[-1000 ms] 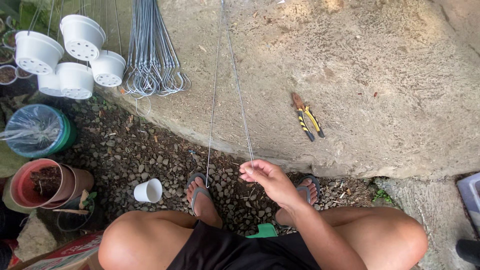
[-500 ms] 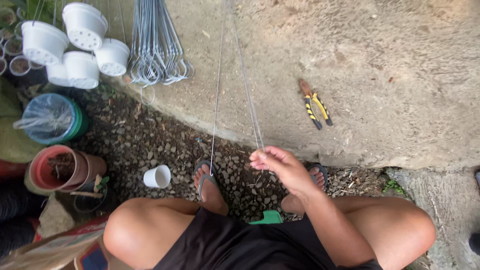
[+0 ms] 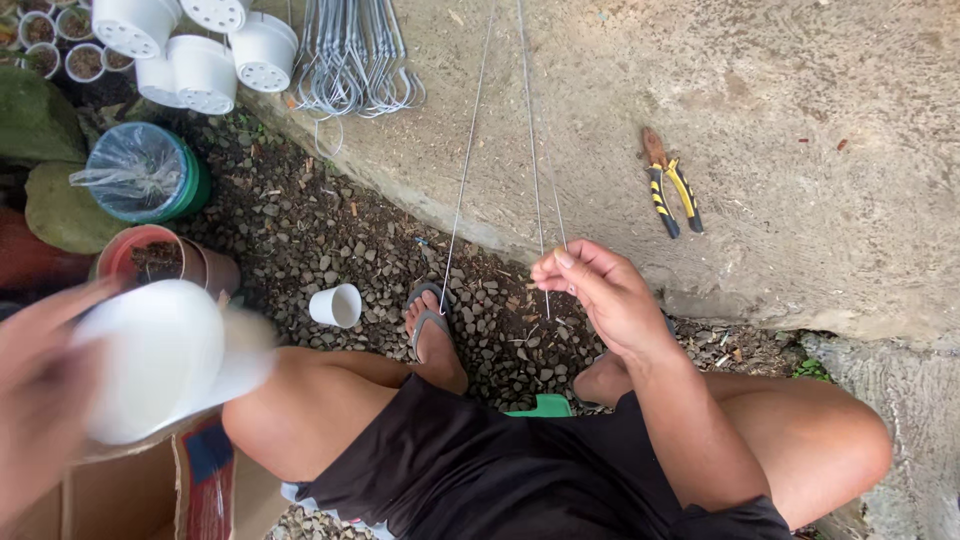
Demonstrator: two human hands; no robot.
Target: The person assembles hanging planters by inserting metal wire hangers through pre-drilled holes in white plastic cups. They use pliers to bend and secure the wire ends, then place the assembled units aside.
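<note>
I sit over gravel at the edge of a concrete slab. My right hand (image 3: 598, 290) pinches the near ends of thin straight metal wires (image 3: 533, 160) that run away across the slab. Another wire (image 3: 462, 170) lies beside them, reaching down to my sandalled foot (image 3: 432, 335). My left hand (image 3: 40, 400) is blurred at the lower left, holding a white plastic pot (image 3: 170, 355) above a cardboard box (image 3: 120, 490).
Yellow-and-black pliers (image 3: 668, 185) lie on the concrete slab (image 3: 800, 120). A bundle of hooked wire hangers (image 3: 355, 60) and several white pots (image 3: 200, 50) sit at the top left. A small white cup (image 3: 337, 305), a bag-covered green container (image 3: 145, 175) and a terracotta pot (image 3: 150, 255) stand on the gravel.
My left hand has come into view at the lower left with a white pot in it. The view has shifted slightly; my right hand still holds the wires.
</note>
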